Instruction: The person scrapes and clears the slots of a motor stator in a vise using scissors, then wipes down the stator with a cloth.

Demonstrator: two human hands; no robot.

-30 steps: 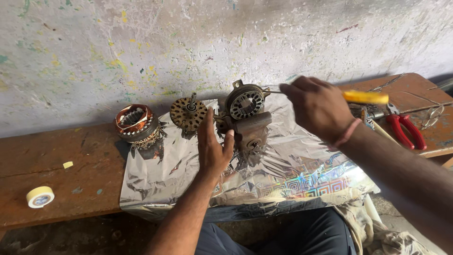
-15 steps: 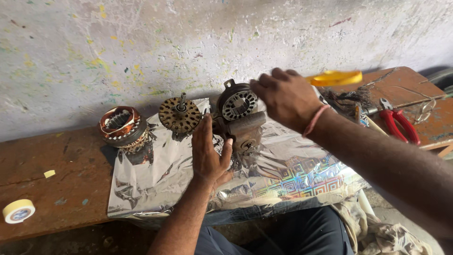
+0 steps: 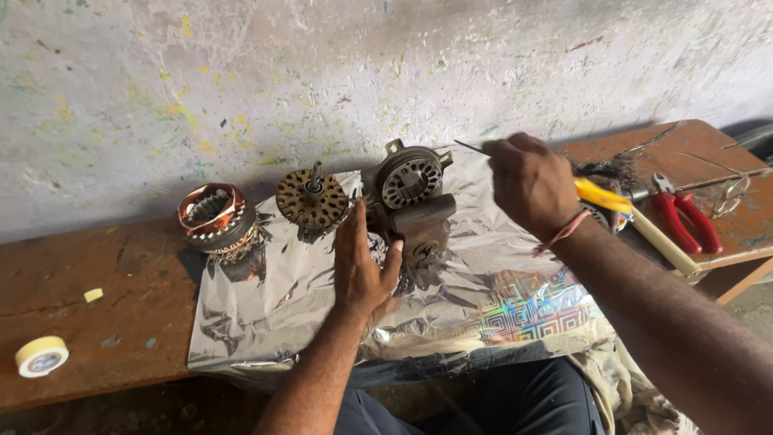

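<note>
Left hand [image 3: 362,262] now presses spread-fingered against the motor housing [image 3: 411,197], steadying it; right hand [image 3: 531,181], clenched round the yellow-handled screwdriver [image 3: 600,195], has lowered beside that housing.

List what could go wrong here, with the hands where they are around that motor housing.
1. The right hand holds a yellow-handled screwdriver whose thin tip points toward the motor housing; a slip might jab the left hand braced beside it.
2. The housing stands on crinkled silver foil, which may slide under pressure.
3. The rotor leans near the wall and could roll if the foil is tugged.
</note>
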